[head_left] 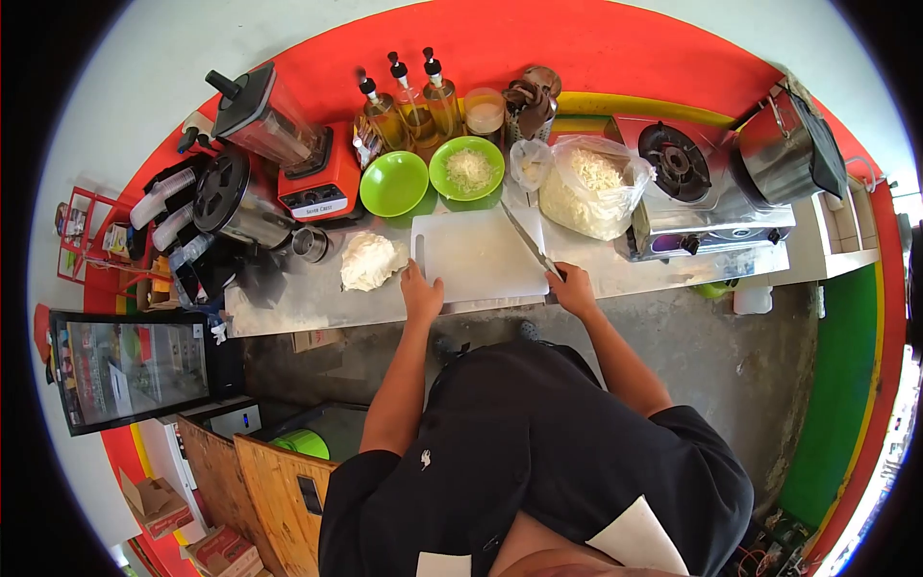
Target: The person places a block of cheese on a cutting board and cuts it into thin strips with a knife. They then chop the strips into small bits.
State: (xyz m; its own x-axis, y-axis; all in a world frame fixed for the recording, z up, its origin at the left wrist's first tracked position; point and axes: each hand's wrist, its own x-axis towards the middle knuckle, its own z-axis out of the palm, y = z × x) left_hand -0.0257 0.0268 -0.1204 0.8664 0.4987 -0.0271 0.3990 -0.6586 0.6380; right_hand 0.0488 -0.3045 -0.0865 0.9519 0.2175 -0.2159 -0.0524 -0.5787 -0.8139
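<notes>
A white cutting board (pixel 471 255) lies flat on the steel counter in front of me. My left hand (pixel 421 293) grips its near left corner, thumb and fingers at the edge. In my right hand (pixel 574 290) is a kitchen knife (pixel 525 235), held by the handle beside the board's right side, its blade slanting over the board toward the back. Left of the board sits a white doughy mound (pixel 371 262). Behind are an empty green bowl (pixel 394 184) and a green bowl of white shreds (pixel 468 170). To the right stands a plastic bag of white shreds (pixel 591 197).
A red blender (pixel 317 178) and a small metal cup (pixel 310 244) stand on the left. Several pump bottles (pixel 420 111) line the back. A gas stove (pixel 702 221) with a large pot (pixel 788 154) takes up the right. The counter (pixel 336 310) ends close before me.
</notes>
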